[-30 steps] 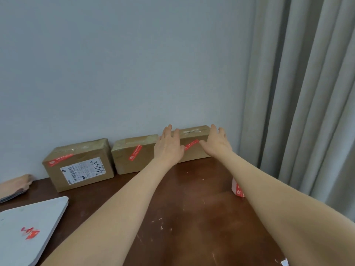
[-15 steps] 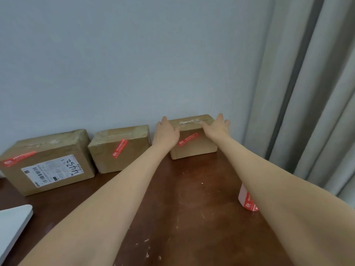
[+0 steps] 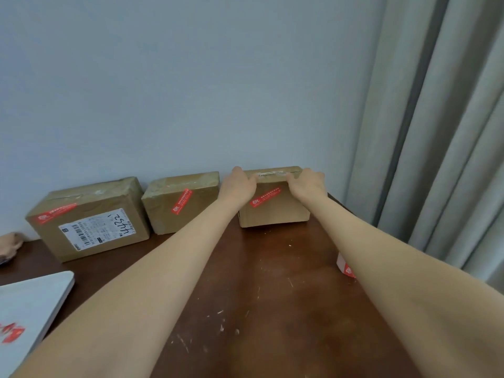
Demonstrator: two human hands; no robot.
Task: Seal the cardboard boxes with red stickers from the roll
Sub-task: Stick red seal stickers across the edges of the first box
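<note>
Three brown cardboard boxes stand in a row against the wall. The left box [image 3: 90,216] carries a shipping label and a red sticker. The middle box [image 3: 181,201] has a red sticker on its front. The right box [image 3: 275,211] also bears a red sticker [image 3: 266,196]. My left hand [image 3: 237,185] grips this right box at its upper left corner, thumb on the front edge. My right hand [image 3: 309,184] grips its upper right corner the same way. The sticker roll [image 3: 344,266] stands on the table, partly hidden behind my right forearm.
A dark wooden table [image 3: 259,296] with pale scuff marks holds everything. A grey flat board [image 3: 32,301] with red sticker scraps [image 3: 11,330] lies at the front left. A grey curtain [image 3: 441,132] hangs close on the right. A brown object [image 3: 11,242] lies at the left edge.
My hands went from lying flat on the right box's front to gripping its upper corners. The box now sits a little farther from the middle box.
</note>
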